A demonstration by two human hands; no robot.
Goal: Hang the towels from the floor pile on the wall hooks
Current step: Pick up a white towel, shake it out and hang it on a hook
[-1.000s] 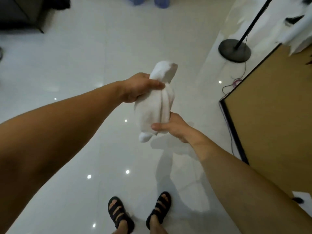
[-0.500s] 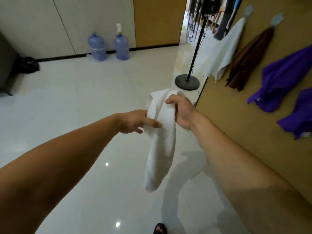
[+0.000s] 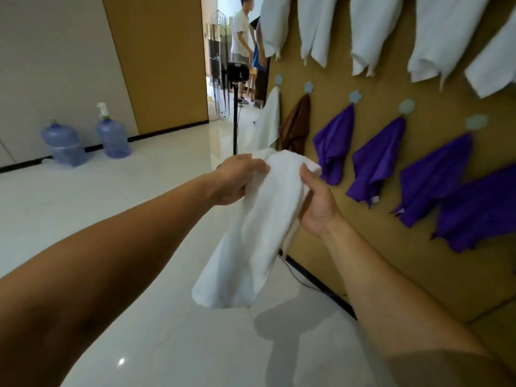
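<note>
I hold a white towel [image 3: 251, 233] in front of me with both hands, and it hangs down in a long fold. My left hand [image 3: 237, 178] grips its top left part. My right hand [image 3: 315, 202] grips its top right edge. On the right stands a brown wall [image 3: 335, 247] with pale flower-shaped hooks [image 3: 354, 96]. The lower row carries a white towel [image 3: 269, 118], a brown towel [image 3: 297, 124] and several purple towels [image 3: 377, 163]. An upper row holds several white towels [image 3: 371, 29]. No floor pile is in view.
A standing fan [image 3: 236, 76] on a black pole is behind the towel near the wall's end. Two blue water jugs [image 3: 111, 135] stand by the far wall. A person [image 3: 241, 32] stands in the doorway beyond. A black cable [image 3: 312, 283] runs along the baseboard.
The view has lifted from the floor toward the wall with hooks. The towel has come up higher, and both hands have shifted to grip its top end.
</note>
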